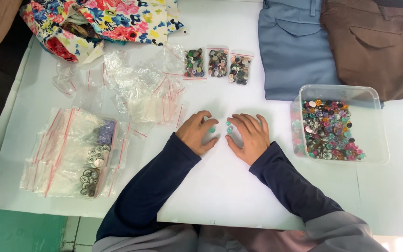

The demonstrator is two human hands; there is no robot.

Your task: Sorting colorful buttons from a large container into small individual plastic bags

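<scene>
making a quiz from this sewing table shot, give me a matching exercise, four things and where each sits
Things:
1. clear tub of buttons
2. three small filled button bags
3. floral fabric
4. teal buttons

Places:
A. far left corner
B. between the two hands
C. right of the right hand
D. in a row beyond the hands, mid table

Pairs: 1-C, 2-D, 3-A, 4-B

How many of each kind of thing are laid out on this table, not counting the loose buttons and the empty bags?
Small filled button bags: 3
Clear plastic tub of buttons: 1
Folded trousers, blue and brown: 2
Flowered cloth: 1
Total: 7
The left hand and right hand rest by a few teal buttons.
</scene>
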